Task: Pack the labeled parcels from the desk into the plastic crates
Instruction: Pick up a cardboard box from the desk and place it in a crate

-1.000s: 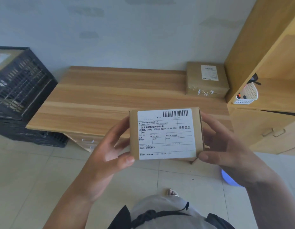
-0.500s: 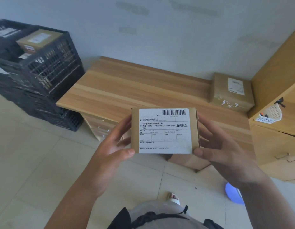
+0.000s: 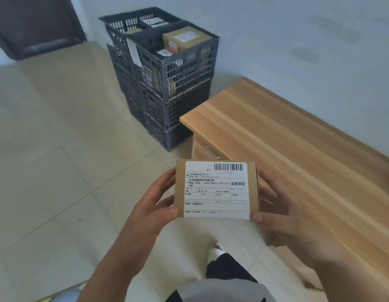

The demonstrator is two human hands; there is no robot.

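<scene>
A small brown cardboard parcel (image 3: 216,189) with a white barcode label faces up at me, held in front of my body above the tiled floor. My left hand (image 3: 153,207) grips its left edge, thumb at the lower left corner. My right hand (image 3: 283,216) grips the right edge, thumb at the lower right corner. Ahead to the left stand stacked black plastic crates (image 3: 180,70); the top front crate holds a labeled brown box (image 3: 186,41) and other parcels. The wooden desk (image 3: 298,136) runs along the right.
A second stack of black crates (image 3: 121,27) sits behind the first, against the pale wall. A dark door (image 3: 36,22) is at the top left. Beige floor tiles (image 3: 58,160) stretch between me and the crates. A desk drawer (image 3: 207,151) shows under the desktop's left end.
The view has swung left: the crates now sit ahead, the desk has slid to the right, and the parcel on the desk and the shelf unit have left view. Both hands still hold the parcel.
</scene>
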